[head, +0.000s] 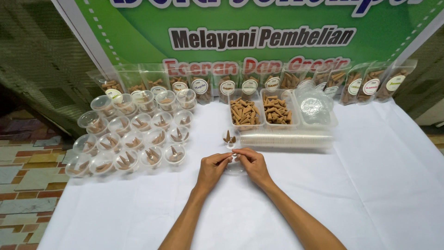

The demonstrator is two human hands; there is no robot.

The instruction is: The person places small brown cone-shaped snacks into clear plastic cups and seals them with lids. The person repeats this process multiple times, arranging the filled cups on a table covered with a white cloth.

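Note:
My left hand (212, 169) and my right hand (251, 164) meet at the middle of a white cloth, fingertips pinched together over a small clear round lid (234, 168). Something small sits between the fingertips; I cannot tell what. Just beyond them stands a small clear cup (230, 138) with a few brown incense cones in it. A long stack of clear cups (286, 140) lies on its side to the right of that cup.
Several filled clear cups (134, 139) stand in rows at the left. Two clear trays of brown cones (261, 112) and a tray of lids (317, 109) sit behind. Pouches of cones (370, 83) lean against a green banner. Tiled floor (27, 171) lies left of the cloth.

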